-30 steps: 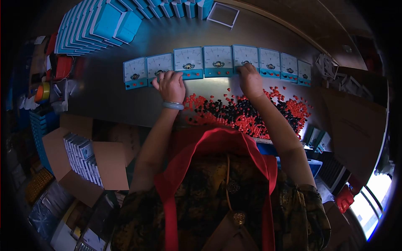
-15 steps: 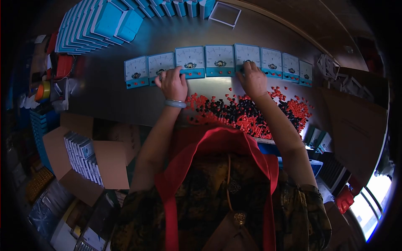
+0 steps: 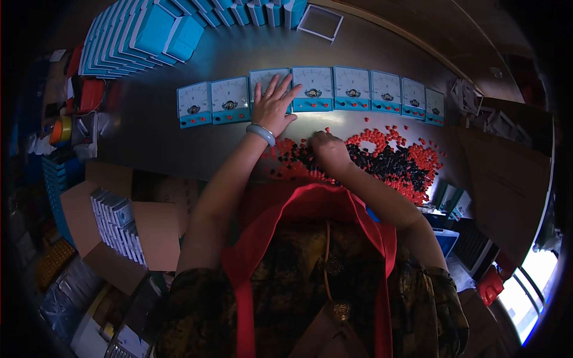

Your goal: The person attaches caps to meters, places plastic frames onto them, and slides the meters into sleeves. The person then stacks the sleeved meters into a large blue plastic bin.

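Several white-faced meters with teal bases stand in a curved row, among them a central meter [image 3: 312, 83] and one at the left end [image 3: 194, 101]. My left hand [image 3: 274, 108], a pale bracelet [image 3: 261, 134] on its wrist, lies with fingers spread over the third meter from the left [image 3: 261, 77]. Its fingertips reach the edge of the central meter. My right hand [image 3: 329, 150] has its fingers curled down at the pile of small red and black caps [image 3: 388, 164]; what the fingertips hold, if anything, is hidden.
Teal cases [image 3: 156, 30] are stacked at the back left, beside a white frame [image 3: 320, 22]. An open carton [image 3: 156, 235] holding packed meters is at the lower left. Grey frames [image 3: 492, 116] and a brown cardboard panel [image 3: 504, 185] stand at the right.
My left hand has moved right and spread its fingers over the third meter. My right hand has left the fifth meter and come down and left to the caps.
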The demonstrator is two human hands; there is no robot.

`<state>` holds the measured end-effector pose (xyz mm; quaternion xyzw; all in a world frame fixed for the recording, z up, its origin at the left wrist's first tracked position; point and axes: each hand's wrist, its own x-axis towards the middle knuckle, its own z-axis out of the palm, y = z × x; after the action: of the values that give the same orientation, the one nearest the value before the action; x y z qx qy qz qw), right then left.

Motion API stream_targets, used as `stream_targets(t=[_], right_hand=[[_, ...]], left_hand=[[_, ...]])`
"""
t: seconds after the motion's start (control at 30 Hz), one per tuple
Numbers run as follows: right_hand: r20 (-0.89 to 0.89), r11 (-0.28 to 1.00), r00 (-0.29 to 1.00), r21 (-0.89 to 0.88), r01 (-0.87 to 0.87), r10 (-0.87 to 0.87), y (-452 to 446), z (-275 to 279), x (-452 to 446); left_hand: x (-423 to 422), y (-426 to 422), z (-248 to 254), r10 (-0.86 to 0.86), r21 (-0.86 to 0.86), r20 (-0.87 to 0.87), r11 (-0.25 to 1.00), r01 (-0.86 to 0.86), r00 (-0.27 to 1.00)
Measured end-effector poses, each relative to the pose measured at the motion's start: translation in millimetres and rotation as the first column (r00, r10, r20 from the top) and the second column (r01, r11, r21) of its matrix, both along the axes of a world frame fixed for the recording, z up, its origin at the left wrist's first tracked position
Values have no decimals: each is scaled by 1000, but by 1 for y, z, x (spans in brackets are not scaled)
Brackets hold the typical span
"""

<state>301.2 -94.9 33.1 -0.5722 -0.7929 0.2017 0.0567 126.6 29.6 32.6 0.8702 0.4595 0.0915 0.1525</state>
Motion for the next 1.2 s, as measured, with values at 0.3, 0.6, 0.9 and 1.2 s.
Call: stream_targets(t=[0.3, 0.6, 0.9, 1.2], right_hand=[[-289, 954, 943, 192, 228, -167, 59, 23, -8], [-34, 981, 996, 176, 87, -82, 90, 10, -23], [33, 955, 999, 298, -12, 2, 93, 9, -24], [64, 968, 993, 239, 77, -95, 96, 20, -16]], left_hand=[[-2, 1, -7, -6, 39, 14, 999, 5, 1000], [-3, 2, -10, 8, 39, 95, 999, -12, 995], [-2, 2, -9, 6, 36, 129, 999, -11, 992], [1, 2, -3, 18, 13, 77, 1000, -19, 997]])
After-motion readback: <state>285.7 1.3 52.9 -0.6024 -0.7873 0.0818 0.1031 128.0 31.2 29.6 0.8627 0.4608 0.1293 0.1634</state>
